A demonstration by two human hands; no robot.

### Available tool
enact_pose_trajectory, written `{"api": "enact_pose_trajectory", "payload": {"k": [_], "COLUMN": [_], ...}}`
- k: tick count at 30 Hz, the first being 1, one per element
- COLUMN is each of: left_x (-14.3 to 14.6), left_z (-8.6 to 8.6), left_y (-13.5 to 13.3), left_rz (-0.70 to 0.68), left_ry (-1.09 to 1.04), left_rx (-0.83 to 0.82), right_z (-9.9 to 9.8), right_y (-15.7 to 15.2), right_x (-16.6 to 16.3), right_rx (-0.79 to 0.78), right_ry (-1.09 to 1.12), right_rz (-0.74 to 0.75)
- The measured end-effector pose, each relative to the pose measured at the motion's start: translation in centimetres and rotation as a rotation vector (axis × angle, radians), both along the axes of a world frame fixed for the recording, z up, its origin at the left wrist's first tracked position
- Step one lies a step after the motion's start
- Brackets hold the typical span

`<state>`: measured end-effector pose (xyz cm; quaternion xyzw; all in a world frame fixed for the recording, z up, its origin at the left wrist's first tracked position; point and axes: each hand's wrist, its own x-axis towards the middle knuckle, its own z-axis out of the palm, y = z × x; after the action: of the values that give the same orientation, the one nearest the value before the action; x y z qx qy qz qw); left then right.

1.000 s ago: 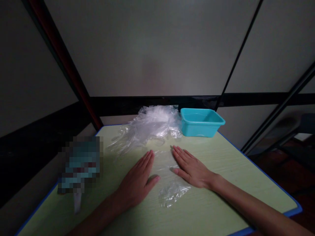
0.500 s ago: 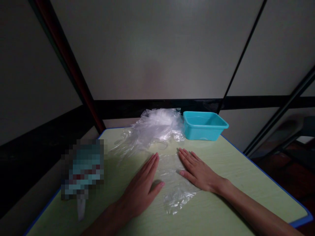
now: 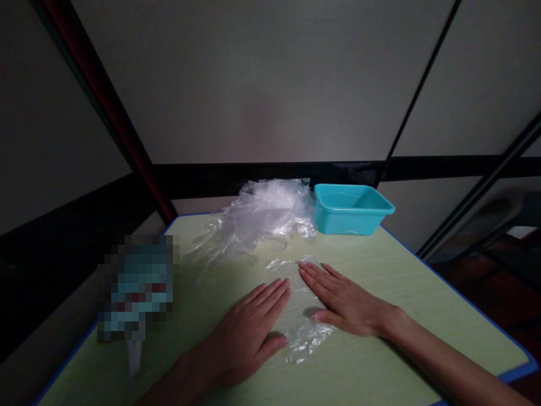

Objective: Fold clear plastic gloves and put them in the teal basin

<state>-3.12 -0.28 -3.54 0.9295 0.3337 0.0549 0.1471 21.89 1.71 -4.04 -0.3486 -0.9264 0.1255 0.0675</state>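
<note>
A clear thin plastic glove (image 3: 295, 270) lies flat on the pale green table (image 3: 401, 316). My left hand (image 3: 249, 332) rests palm down on its left side, fingers stretched out and together. My right hand (image 3: 342, 301) lies flat on its right side, fingers pointing toward the far left. The glove's crumpled cuff end (image 3: 306, 341) shows between my two wrists. Neither hand holds anything.
A heap of clear plastic gloves (image 3: 260, 217) sits at the far edge of the table. A teal plastic tub (image 3: 353, 207) stands to its right. A pixelated blurred patch (image 3: 135, 287) covers something at the left edge. Dark frame bars cross the wall behind.
Both hands have slid back toward me along the glove, uncovering its far end. The view has shifted slightly.
</note>
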Motion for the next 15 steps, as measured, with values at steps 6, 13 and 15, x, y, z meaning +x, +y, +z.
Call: {"api": "enact_pose_trajectory", "payload": {"k": [6,13,15], "left_x": [-0.4,0.7,1.1], "left_z": [-0.1,-0.3,-0.5], "left_y": [0.3,1.1,1.2], "left_rz": [0.187,0.410,0.417], "left_ry": [-0.364,-0.958,-0.983], "left_rx": [-0.189,-0.519,-0.548], "right_z": [1.7,3.4,3.2], "right_y": [0.6,-2.0,-3.0], "right_x": [1.9,4.4,4.7], "right_rx": [-0.064,0.186,0.258], "right_ry": [0.241,0.094,0.039], "right_rz": [0.032,0.069,0.079]}}
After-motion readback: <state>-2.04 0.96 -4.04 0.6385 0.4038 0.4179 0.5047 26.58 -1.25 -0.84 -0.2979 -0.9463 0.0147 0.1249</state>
